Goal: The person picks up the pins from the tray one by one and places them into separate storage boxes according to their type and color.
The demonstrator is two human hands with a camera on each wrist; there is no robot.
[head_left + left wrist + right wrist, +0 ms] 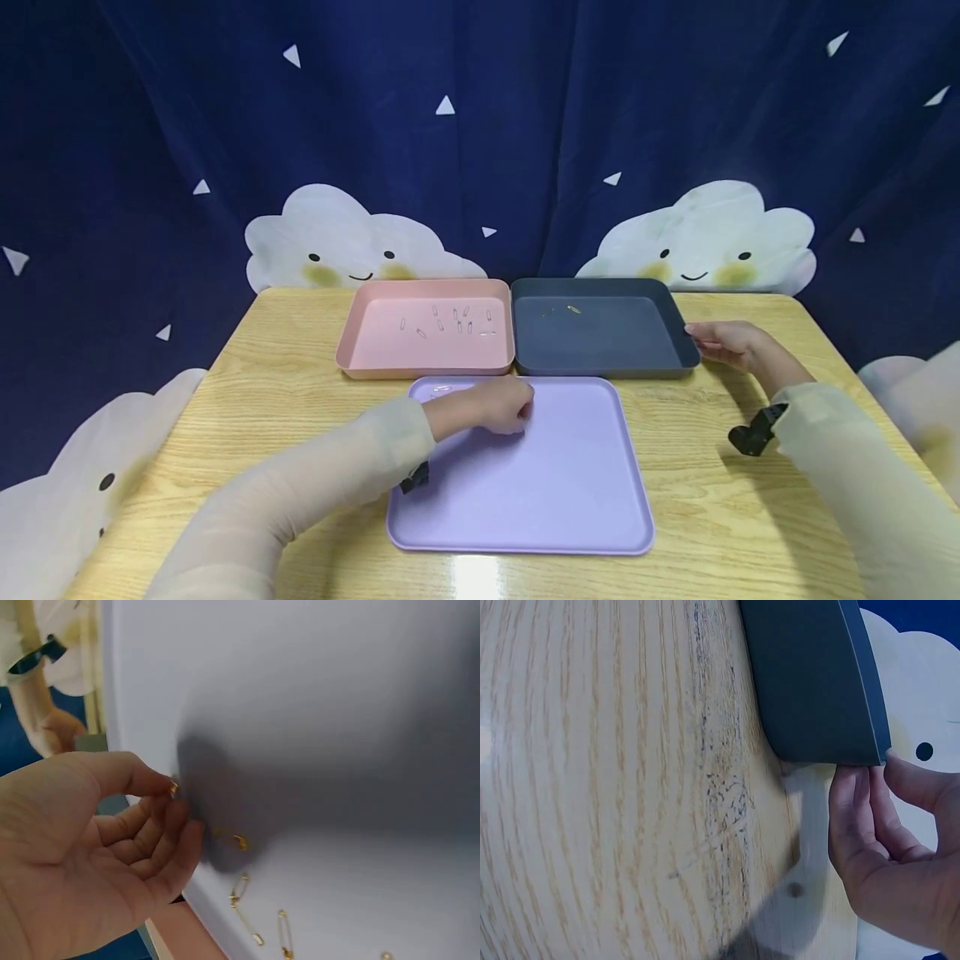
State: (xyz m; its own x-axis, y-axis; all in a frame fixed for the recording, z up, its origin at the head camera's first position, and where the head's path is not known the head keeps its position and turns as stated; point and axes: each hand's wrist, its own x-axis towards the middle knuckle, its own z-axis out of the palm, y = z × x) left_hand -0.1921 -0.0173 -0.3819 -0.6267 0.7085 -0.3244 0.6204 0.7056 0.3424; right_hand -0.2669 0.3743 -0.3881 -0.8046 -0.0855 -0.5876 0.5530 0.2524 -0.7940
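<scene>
My left hand (506, 406) is over the upper part of the lilac tray (555, 492). Between thumb and forefinger it pinches a small gold safety pin (174, 789), mostly covered by the fingertips. More gold safety pins (284, 934) lie on the lilac tray beside that hand. At the far right, my right hand (738, 343) grips the right wall of the dark grey tray (817, 690), thumb at the rim and fingers against the outside. Inside the dark tray lie a gold safety pin (573, 309) and another, darker-looking one (548, 313).
Left of the dark tray, touching it, stands a pink tray (375, 354) with several silvery safety pins (440, 325) scattered inside. All the trays rest on a wooden table (285, 383). A dark blue curtain (517, 150) with clouds hangs behind.
</scene>
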